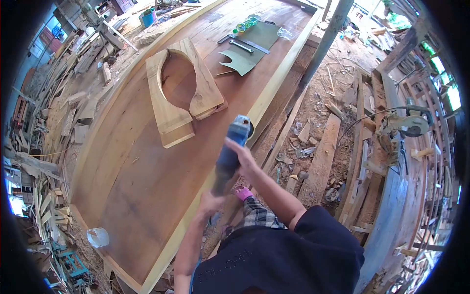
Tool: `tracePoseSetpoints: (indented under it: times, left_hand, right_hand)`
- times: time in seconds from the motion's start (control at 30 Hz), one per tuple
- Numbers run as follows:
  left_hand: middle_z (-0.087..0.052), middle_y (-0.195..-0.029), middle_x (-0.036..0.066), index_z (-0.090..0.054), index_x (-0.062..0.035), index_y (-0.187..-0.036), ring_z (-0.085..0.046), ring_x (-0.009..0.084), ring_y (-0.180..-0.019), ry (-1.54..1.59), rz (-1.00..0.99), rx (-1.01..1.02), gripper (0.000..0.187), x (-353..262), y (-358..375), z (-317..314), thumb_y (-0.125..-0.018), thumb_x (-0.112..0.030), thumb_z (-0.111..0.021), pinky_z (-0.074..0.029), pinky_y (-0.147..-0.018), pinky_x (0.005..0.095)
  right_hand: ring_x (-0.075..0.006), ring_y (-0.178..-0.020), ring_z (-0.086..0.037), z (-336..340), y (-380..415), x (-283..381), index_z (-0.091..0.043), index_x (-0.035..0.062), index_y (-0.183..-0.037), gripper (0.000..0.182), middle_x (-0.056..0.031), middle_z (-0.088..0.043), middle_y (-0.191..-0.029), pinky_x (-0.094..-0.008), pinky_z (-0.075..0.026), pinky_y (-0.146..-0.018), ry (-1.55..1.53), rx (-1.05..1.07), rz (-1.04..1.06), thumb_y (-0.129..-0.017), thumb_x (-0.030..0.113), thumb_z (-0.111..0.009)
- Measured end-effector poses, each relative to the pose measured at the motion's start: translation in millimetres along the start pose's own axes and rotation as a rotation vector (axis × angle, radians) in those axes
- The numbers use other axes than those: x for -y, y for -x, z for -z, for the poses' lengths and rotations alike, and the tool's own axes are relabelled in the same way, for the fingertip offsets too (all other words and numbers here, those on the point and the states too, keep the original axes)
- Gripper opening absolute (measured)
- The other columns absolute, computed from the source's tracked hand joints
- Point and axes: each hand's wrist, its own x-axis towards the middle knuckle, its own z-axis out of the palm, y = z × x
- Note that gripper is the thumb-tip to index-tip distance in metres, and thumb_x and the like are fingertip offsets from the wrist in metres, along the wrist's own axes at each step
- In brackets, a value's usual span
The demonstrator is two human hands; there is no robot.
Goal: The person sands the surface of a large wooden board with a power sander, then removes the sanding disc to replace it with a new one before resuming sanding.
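Both my hands are on a blue angle grinder (230, 157), held over the near edge of the workbench with its metal head pointing away from me. My right hand (241, 156) wraps the body just behind the head. Lower down, my left hand (211, 202) grips the rear end, slightly blurred. The grinder's disc shows only as a thin edge at the right of the head. Beyond the tool, a thick horseshoe-shaped wooden piece (169, 111) lies on the brown workbench top (156, 196), apart from the grinder.
Farther up the bench lie a green sheet (254, 58) with a curved cut, a wrench (241, 46) and a metal square (257, 45). A clear plastic cup (98, 237) stands at the near left corner. To the right are a post (327, 41), scrap-covered ground and a circular saw (413, 122).
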Motion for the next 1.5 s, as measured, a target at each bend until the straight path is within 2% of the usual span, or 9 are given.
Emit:
tracePoseSetpoints:
  times: [0.2,0.33,0.57,0.73,0.87,1.03,1.13,1.3,1.5]
  left_hand:
    - [-0.058,-0.069,-0.001,-0.063,-0.0040,-0.092,-0.052,0.0085,-0.055,0.009,-0.016,0.001,0.029,5.4,7.7,5.4,-0.068,-0.013,-0.076,-0.042,-0.050,0.0263]
    - [-0.057,-0.067,-0.001,-0.062,-0.0049,-0.088,-0.052,0.0089,-0.055,0.080,-0.046,-0.058,0.023,66.3,54.5,20.1,-0.069,-0.010,-0.073,-0.041,-0.049,0.0260]
    - [-0.058,-0.066,0.001,-0.057,-0.0048,-0.079,-0.053,0.0094,-0.053,0.106,0.066,-0.136,0.019,174.7,178.3,44.1,-0.069,-0.011,-0.072,-0.042,-0.047,0.0255]
    - [-0.057,-0.065,0.002,-0.057,-0.0037,-0.079,-0.055,0.0106,-0.054,-0.010,0.030,-0.221,0.020,158.8,181.2,38.7,-0.066,-0.011,-0.071,-0.045,-0.049,0.0258]
    - [-0.058,-0.067,0.003,-0.059,-0.0022,-0.084,-0.056,0.0116,-0.057,-0.017,-0.030,-0.160,0.023,147.3,116.6,37.6,-0.066,-0.012,-0.070,-0.047,-0.052,0.0272]
    - [-0.059,-0.070,0.005,-0.062,-0.0014,-0.095,-0.057,0.0127,-0.061,-0.008,-0.135,0.008,0.033,63.8,26.9,7.4,-0.068,-0.017,-0.070,-0.047,-0.057,0.0307]
    - [-0.061,-0.070,0.006,-0.064,-0.0016,-0.095,-0.058,0.0137,-0.061,-0.218,-0.112,-0.026,0.032,-8.2,-23.2,-22.8,-0.068,-0.017,-0.070,-0.047,-0.056,0.0322]
    - [-0.063,-0.066,0.009,-0.066,-0.0009,-0.086,-0.060,0.0153,-0.058,-0.194,-0.147,0.067,0.025,-36.0,-159.5,-64.3,-0.069,-0.019,-0.071,-0.047,-0.054,0.0345]
    - [-0.061,-0.064,0.008,-0.064,0.0003,-0.082,-0.059,0.0148,-0.060,-0.157,-0.158,0.014,0.020,-94.2,-180.9,-77.5,-0.068,-0.012,-0.071,-0.045,-0.056,0.0332]
  right_hand:
    - [-0.0212,-0.069,-0.064,-6.5,-2.6,-3.9,-0.056,0.0067,-0.098,0.034,-0.0079,-0.062,-0.081,-0.0380,-0.056,-0.065,-0.006,-0.059,0.036,-0.077,0.025,-0.074]
    - [-0.0168,-0.064,-0.061,-21.8,40.2,-55.9,-0.058,0.0088,-0.096,0.031,-0.0031,-0.059,-0.079,-0.0345,-0.054,-0.058,0.021,-0.017,0.012,-0.076,0.022,-0.077]
    - [-0.0129,-0.076,-0.059,-42.7,136.5,-168.4,-0.056,0.0076,-0.105,0.037,-0.0020,-0.059,-0.088,-0.0316,-0.052,-0.068,0.230,0.028,-0.057,-0.076,0.021,-0.076]
    - [-0.0136,-0.076,-0.060,-39.6,135.7,-168.0,-0.055,0.0072,-0.104,0.035,-0.0024,-0.059,-0.088,-0.0313,-0.052,-0.068,0.156,0.064,-0.047,-0.077,0.017,-0.074]
    - [-0.0165,-0.066,-0.061,-32.5,101.4,-120.8,-0.055,0.0076,-0.100,0.029,-0.0037,-0.059,-0.081,-0.0332,-0.054,-0.061,0.137,-0.021,0.007,-0.079,0.016,-0.072]
    - [-0.0177,-0.068,-0.061,-2.5,35.7,-36.3,-0.055,0.0078,-0.096,0.028,-0.0045,-0.059,-0.079,-0.0349,-0.054,-0.064,0.032,-0.030,0.055,-0.077,0.021,-0.071]
    - [-0.0213,-0.069,-0.062,23.2,-15.6,23.2,-0.054,0.0049,-0.096,0.029,-0.0082,-0.060,-0.079,-0.0356,-0.055,-0.066,0.040,-0.071,0.095,-0.079,0.023,-0.068]
    - [-0.0232,-0.071,-0.064,55.0,-92.7,130.3,-0.053,0.0049,-0.098,0.034,-0.0102,-0.062,-0.080,-0.0379,-0.056,-0.069,0.063,-0.026,0.106,-0.079,0.028,-0.068]
    - [-0.0222,-0.066,-0.064,51.2,-126.0,169.0,-0.056,0.0040,-0.093,0.034,-0.0092,-0.061,-0.076,-0.0378,-0.056,-0.064,0.061,-0.096,0.121,-0.077,0.031,-0.069]
